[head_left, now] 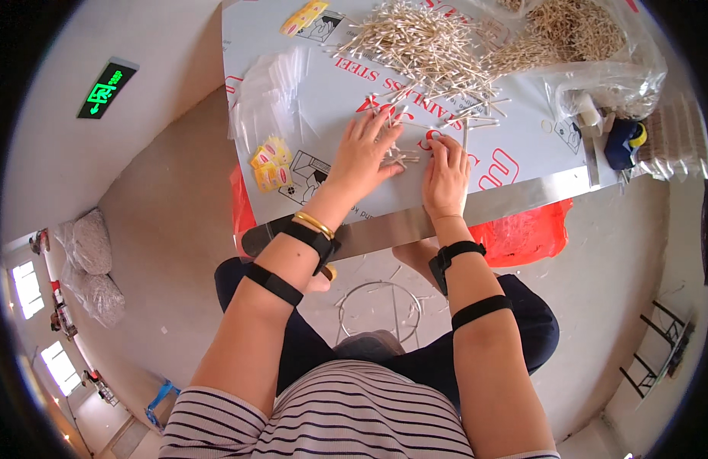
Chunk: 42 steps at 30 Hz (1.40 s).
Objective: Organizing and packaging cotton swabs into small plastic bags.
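My left hand (360, 159) rests on the table with its fingers stretched out and apart. A few cotton swabs (401, 159) show between its thumb and forefinger; the palm hides how far they reach under it. To its right, my right hand (447, 177) has its fingers bent together and pointing down at the sheet. Whatever those fingertips hold, if anything, is hidden. One single cotton swab (466, 133) lies right at its outer fingers. Just beyond both hands spreads a large loose pile of cotton swabs (423, 46), with stray ones along its near edge.
Clear plastic bags (270, 96) lie fanned out at left, above small yellow packets (272, 164). Another yellow packet (303, 17) is at the far left. A large clear bag of swabs (576, 34) and a dark blue tape dispenser (623, 144) stand right. Red plastic (522, 236) hangs below the metal edge.
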### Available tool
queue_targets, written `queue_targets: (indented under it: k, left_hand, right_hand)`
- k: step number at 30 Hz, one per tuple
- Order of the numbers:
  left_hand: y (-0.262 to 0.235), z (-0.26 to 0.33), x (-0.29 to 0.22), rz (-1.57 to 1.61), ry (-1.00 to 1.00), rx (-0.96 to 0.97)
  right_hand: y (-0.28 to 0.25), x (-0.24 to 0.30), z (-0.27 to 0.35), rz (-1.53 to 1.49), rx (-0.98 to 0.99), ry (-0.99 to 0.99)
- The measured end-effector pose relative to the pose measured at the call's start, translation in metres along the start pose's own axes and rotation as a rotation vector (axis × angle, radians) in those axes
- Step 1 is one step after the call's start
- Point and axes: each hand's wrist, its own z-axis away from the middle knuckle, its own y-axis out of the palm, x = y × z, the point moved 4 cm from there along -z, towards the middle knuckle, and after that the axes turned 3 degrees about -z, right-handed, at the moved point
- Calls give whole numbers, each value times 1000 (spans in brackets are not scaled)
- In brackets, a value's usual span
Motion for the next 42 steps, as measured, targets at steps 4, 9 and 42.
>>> queue_targets:
  k: [4,9,42]
  left_hand:
    - [-6,-9,12,114,-62,20]
    - [-14,-13,21,124,8,61]
    - [-2,-89,-195,829,36,87]
  right_hand:
    - [-2,0,0,4,4,-13]
    - [-1,0,-2,22,-1,-4]
    - [8,8,-1,8,2,-40]
